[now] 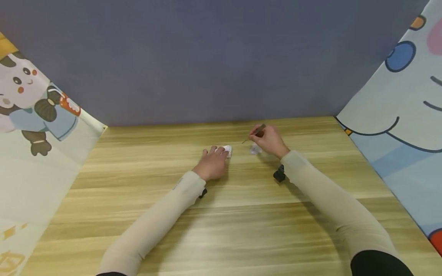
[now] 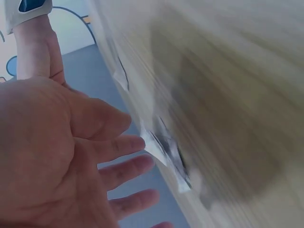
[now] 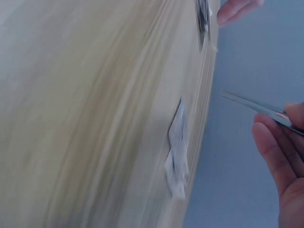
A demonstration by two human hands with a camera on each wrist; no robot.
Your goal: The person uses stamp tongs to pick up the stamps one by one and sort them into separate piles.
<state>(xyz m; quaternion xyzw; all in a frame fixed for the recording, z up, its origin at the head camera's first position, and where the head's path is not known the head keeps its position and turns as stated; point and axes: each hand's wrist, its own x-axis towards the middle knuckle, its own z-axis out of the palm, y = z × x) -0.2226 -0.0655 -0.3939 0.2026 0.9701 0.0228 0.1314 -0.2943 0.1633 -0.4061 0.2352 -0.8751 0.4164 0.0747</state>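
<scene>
Tweezers [image 1: 258, 130] are pinched between the thumb and fingers of my right hand [image 1: 271, 142]. In the right wrist view the tweezers' [image 3: 259, 107] thin tips point away from the hand, slightly apart, with nothing visible between them. Below that hand lies a small crumpled whitish piece [image 1: 255, 149], thin like film or paper. My left hand [image 1: 211, 164] spreads its fingers over a small white printed piece [image 1: 228, 150], partly covered by them. Seen from the left wrist, this piece [image 2: 166, 149] has raised edges and a dark side; whether the fingertips touch it I cannot tell.
The wood-grain table [image 1: 221, 230] runs back to a plain grey-blue panel [image 1: 221, 61]. Cartoon-printed panels stand at the left [image 1: 34, 165] and right [image 1: 404, 115]. A small black wrist device [image 1: 279, 174] sits under the right cuff.
</scene>
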